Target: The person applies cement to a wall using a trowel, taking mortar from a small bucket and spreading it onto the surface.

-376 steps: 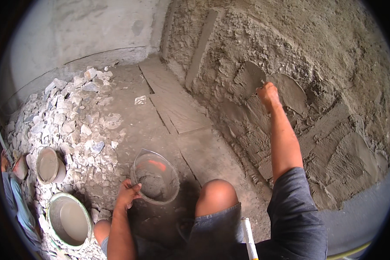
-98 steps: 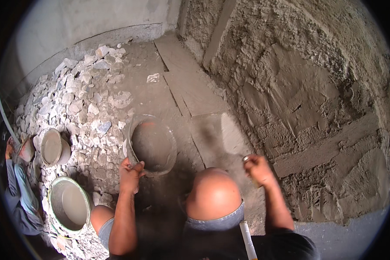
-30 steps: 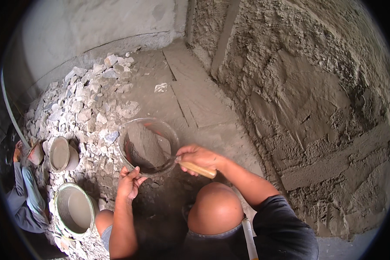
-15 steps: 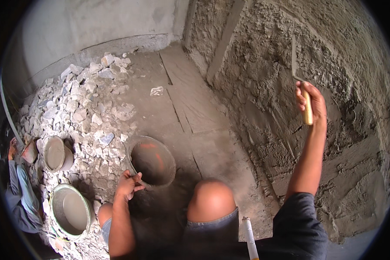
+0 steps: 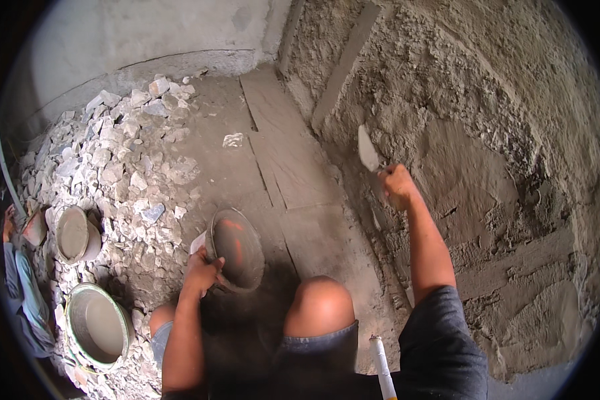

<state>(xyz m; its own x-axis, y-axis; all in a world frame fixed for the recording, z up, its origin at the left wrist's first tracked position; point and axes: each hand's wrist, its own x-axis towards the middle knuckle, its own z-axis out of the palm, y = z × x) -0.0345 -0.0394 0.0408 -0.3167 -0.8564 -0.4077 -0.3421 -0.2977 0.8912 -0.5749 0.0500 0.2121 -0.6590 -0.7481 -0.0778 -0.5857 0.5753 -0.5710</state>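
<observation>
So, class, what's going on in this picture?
The person's left grip holds a tilted, mortar-smeared bucket; the right grip has a trowel beside a roughly plastered wall; whether its blade touches is unclear. A small bucket and a green-rimmed tub, each holding grey mix, stand among broken stones on the left.

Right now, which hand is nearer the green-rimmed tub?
Left. The left hand, gripping the bucket, is right of the tub; the right hand, holding the trowel, is farther right, by the wall.

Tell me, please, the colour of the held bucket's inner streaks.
Orange-red streaks, seen in the head view.
</observation>
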